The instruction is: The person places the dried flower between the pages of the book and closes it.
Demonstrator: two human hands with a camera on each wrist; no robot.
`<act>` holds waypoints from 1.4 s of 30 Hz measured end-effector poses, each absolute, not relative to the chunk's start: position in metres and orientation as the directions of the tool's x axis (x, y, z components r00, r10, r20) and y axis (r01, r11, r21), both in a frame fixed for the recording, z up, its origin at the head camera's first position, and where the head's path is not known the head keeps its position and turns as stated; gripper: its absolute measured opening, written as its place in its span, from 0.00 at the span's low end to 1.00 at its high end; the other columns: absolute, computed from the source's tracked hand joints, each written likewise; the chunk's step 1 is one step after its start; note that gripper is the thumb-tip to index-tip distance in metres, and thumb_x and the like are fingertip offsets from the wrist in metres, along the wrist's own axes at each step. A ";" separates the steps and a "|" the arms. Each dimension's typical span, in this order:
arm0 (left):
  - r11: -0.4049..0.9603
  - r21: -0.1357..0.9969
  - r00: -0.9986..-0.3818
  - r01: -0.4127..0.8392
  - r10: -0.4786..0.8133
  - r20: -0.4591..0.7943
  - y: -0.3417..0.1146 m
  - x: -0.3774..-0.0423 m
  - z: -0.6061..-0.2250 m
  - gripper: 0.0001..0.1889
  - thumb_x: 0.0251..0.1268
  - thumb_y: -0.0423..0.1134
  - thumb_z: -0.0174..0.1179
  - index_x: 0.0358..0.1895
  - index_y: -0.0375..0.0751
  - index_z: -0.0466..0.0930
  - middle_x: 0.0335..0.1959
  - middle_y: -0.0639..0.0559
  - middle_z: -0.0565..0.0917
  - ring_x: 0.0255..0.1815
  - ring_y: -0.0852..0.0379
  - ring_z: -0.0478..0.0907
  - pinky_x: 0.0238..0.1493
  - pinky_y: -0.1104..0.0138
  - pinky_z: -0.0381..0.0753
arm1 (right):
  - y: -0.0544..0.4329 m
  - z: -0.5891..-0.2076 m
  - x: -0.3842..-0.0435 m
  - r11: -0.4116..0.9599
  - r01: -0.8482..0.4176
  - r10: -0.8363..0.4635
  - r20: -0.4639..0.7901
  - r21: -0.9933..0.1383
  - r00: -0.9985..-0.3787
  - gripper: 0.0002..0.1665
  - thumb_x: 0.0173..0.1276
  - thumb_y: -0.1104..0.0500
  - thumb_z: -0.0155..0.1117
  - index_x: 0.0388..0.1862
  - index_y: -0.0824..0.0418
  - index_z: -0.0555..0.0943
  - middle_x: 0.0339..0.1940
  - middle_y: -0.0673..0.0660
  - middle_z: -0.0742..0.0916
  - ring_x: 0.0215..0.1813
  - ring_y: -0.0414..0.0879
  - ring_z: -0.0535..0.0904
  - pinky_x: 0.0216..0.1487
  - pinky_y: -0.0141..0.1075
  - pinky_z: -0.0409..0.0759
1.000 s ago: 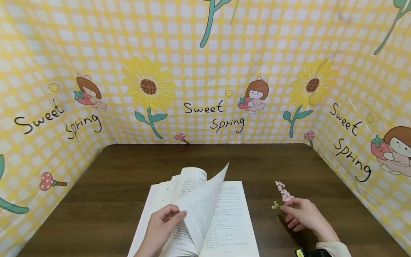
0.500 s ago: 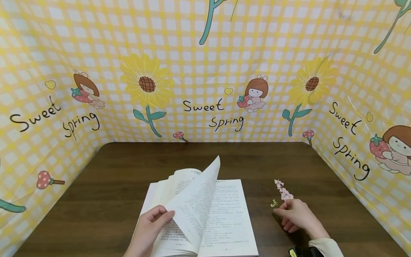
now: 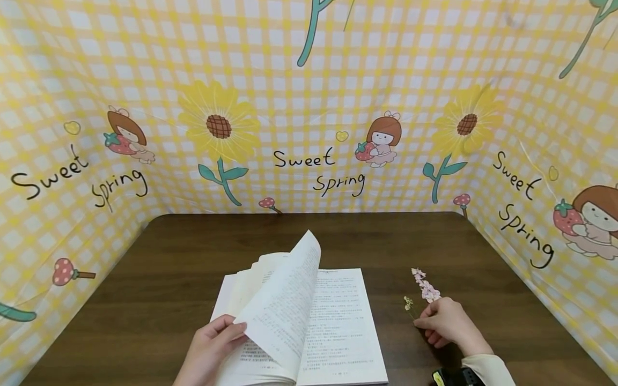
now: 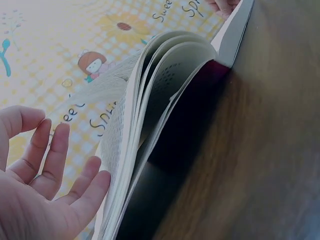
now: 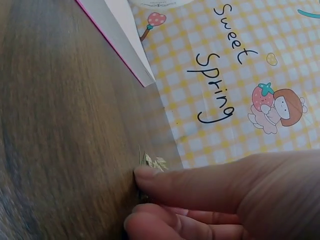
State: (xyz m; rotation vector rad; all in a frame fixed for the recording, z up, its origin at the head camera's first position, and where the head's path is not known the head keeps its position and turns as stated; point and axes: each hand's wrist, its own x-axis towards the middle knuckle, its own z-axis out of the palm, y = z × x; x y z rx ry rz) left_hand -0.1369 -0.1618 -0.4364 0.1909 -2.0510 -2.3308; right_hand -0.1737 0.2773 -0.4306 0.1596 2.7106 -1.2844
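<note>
Two-handed work at a book (image 3: 345, 332) that lies spread on the table (image 3: 145, 273). The left hand (image 3: 210, 343) has thumb and forefinger together, pinching the near outer corner of a single page (image 3: 280, 305); the page stands in a curl over the gutter, its far corner pointing up. In the left wrist view the remaining fingers are spread beside the leaves. The right hand (image 3: 446, 324), to the right of the book, has thumb and forefinger closed on the stem of a yellow-green sprig (image 3: 408, 303), low over the table. A pink flower spray (image 3: 426, 287) lies just beyond it, partly hidden by the knuckles; whether it touches the hand cannot be told.

Good handling, as judged here: a light, flat pinch on the page, with no pull toward the spine, avoids a crease or tear. The thin stem calls for pressure just enough to prevent slipping, well below the brittle-looking head. A straight lift would clear the pink spray without snagging it. The uncovered right half of the book offers a flat surface, provided the page is held well aside.
</note>
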 end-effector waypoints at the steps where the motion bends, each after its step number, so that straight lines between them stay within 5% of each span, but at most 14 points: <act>1: -0.133 0.989 -0.991 -0.068 -0.104 -0.082 -0.163 -0.137 -0.436 0.06 0.65 0.24 0.59 0.28 0.29 0.78 0.34 0.47 0.80 0.37 0.60 0.81 0.43 0.68 0.84 | 0.277 -0.430 -0.174 0.630 0.149 0.035 -0.163 -0.762 -0.986 0.09 0.58 0.67 0.72 0.23 0.66 0.80 0.13 0.56 0.80 0.14 0.47 0.80 0.18 0.41 0.82; 26: -0.131 0.986 -0.993 -0.100 0.069 -0.092 -0.189 -0.135 -0.448 0.07 0.65 0.23 0.51 0.29 0.34 0.72 0.35 0.50 0.76 0.38 0.62 0.79 0.43 0.69 0.83 | 0.291 -0.436 -0.175 0.547 0.025 -0.155 -0.131 -0.837 -0.979 0.07 0.60 0.65 0.65 0.26 0.69 0.80 0.18 0.55 0.83 0.20 0.46 0.81 0.22 0.42 0.83; 42: -0.264 0.947 -0.971 -0.182 0.202 -0.130 -0.206 -0.130 -0.455 0.14 0.71 0.26 0.48 0.28 0.43 0.77 0.36 0.55 0.83 0.41 0.62 0.83 0.49 0.66 0.82 | 0.284 -0.435 -0.181 0.236 0.045 -0.254 -0.106 -0.971 -0.961 0.12 0.68 0.67 0.61 0.37 0.80 0.76 0.27 0.62 0.88 0.28 0.48 0.87 0.31 0.41 0.86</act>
